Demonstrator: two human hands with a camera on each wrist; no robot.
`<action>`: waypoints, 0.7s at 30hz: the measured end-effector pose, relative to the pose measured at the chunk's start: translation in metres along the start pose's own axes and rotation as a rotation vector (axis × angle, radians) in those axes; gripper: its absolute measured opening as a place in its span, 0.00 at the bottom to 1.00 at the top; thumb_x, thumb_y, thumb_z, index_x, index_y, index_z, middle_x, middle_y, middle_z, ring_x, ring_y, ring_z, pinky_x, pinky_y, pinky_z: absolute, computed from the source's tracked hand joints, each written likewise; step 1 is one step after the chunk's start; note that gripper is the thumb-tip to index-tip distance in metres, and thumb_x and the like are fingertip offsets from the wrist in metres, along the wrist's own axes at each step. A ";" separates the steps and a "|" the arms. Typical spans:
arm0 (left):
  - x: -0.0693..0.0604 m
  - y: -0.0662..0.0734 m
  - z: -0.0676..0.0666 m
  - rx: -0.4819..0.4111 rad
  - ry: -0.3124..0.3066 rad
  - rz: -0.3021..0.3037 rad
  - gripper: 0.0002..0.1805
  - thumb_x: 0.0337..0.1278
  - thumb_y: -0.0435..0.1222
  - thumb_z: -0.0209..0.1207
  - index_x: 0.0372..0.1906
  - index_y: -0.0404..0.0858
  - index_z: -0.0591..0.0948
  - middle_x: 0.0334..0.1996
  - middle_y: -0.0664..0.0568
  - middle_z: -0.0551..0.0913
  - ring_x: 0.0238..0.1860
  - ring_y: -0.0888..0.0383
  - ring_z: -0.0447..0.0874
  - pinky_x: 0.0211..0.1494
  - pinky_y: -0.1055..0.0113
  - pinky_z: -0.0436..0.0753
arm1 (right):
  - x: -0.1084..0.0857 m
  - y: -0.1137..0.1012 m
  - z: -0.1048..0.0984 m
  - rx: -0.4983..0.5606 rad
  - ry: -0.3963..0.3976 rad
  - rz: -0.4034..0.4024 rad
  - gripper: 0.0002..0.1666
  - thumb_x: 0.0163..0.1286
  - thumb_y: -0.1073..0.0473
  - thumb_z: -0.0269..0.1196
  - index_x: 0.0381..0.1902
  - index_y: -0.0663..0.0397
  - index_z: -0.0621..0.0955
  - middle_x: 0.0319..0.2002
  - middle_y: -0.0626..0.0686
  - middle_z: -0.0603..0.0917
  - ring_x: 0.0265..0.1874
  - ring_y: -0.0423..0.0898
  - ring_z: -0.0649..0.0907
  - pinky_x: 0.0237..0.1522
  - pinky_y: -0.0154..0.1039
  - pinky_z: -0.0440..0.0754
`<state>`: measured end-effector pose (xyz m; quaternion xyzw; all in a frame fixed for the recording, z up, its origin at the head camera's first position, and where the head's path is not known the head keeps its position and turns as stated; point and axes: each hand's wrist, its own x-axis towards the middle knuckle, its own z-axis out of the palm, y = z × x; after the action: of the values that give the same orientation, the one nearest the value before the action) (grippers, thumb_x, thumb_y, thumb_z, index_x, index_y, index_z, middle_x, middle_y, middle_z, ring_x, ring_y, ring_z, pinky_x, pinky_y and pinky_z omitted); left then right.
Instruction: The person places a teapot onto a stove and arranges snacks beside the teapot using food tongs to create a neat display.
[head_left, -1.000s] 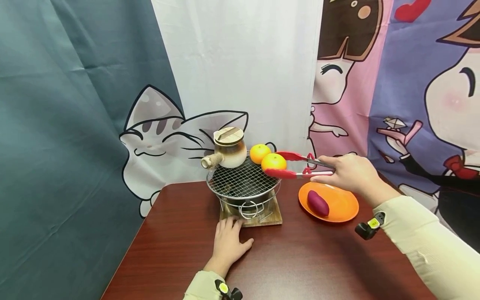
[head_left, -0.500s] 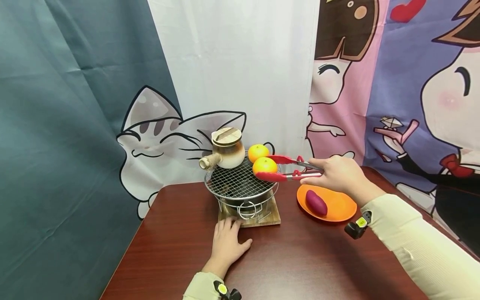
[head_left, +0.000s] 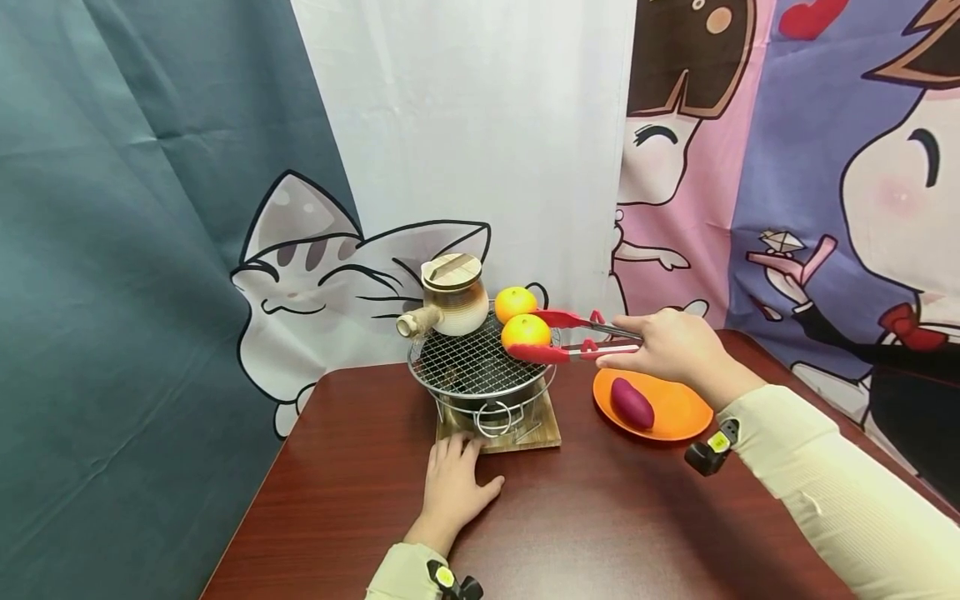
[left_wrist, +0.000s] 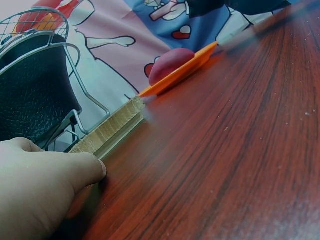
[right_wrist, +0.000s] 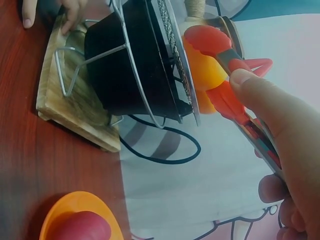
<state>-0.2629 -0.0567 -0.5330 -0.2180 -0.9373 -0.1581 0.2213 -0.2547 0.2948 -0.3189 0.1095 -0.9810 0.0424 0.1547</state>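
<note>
The right hand (head_left: 670, 348) grips red-tipped tongs (head_left: 573, 353), whose red heads stand on either side of the nearer orange (head_left: 525, 332) at the right part of the grill mesh (head_left: 480, 367). Just behind it, a second orange (head_left: 515, 304) rests on the mesh. In the right wrist view the nearer orange (right_wrist: 204, 67) lies between the tong heads, close to the mesh. The left hand (head_left: 453, 492) lies on the table with its fingertips at the front edge of the wooden board (head_left: 543, 433) under the grill, thumb spread to the right.
A clay pot (head_left: 461, 307) with a wooden lid and side handle stands at the mesh's back left. Right of the grill, an orange plate (head_left: 686, 408) holds a purple sweet potato (head_left: 632, 403). A printed curtain (head_left: 487, 125) hangs behind the table (head_left: 600, 517).
The right hand has moved left with the tongs and the nearer orange, which has come further over the mesh and slightly lower. The left hand stays at the board.
</note>
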 end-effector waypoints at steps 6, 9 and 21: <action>0.000 0.000 0.001 0.000 0.006 -0.001 0.32 0.43 0.56 0.71 0.54 0.47 0.82 0.54 0.49 0.75 0.58 0.46 0.70 0.67 0.47 0.66 | -0.001 0.001 0.000 0.018 -0.004 0.029 0.55 0.53 0.13 0.55 0.67 0.41 0.79 0.36 0.54 0.89 0.29 0.50 0.81 0.24 0.41 0.75; 0.000 0.000 0.000 -0.006 0.010 0.000 0.31 0.43 0.56 0.71 0.54 0.47 0.82 0.54 0.49 0.75 0.58 0.46 0.71 0.67 0.47 0.67 | -0.002 0.002 0.000 0.016 0.004 0.037 0.56 0.52 0.12 0.55 0.68 0.41 0.78 0.38 0.56 0.89 0.31 0.51 0.82 0.25 0.41 0.76; 0.000 0.000 0.001 0.004 0.020 0.010 0.32 0.42 0.56 0.71 0.54 0.47 0.82 0.53 0.49 0.76 0.57 0.47 0.71 0.66 0.47 0.68 | -0.006 0.006 -0.011 0.023 0.025 0.054 0.58 0.51 0.13 0.56 0.69 0.44 0.77 0.35 0.58 0.88 0.29 0.54 0.83 0.24 0.45 0.78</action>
<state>-0.2632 -0.0568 -0.5336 -0.2208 -0.9342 -0.1571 0.2320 -0.2476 0.3027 -0.3106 0.0842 -0.9810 0.0590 0.1645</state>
